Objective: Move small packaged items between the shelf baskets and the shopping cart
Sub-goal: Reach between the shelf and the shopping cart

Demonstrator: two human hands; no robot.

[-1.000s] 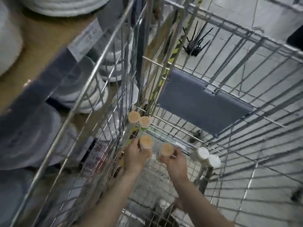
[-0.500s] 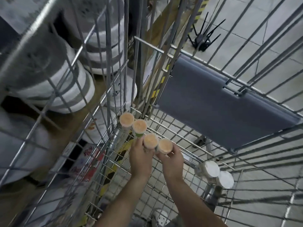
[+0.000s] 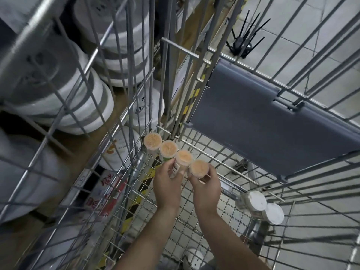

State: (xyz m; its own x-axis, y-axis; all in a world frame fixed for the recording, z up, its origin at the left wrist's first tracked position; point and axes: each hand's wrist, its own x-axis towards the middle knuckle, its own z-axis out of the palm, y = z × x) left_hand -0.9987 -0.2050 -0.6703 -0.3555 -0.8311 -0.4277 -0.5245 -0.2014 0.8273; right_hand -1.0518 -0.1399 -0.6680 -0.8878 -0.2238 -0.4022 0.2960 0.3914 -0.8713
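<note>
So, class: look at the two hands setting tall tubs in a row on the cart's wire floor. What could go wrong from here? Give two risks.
1. The four orange-topped tubs stand tall and narrow, close together on the cart's wire floor. A nudge from the left hand or right hand could probably topple the row.
2. The two white-capped tubs stand apart by the cart's side; they might tip if the cart rolls.

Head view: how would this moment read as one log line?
left hand: grips third jar | right hand: grips fourth jar | cart floor: four-jar row
</note>
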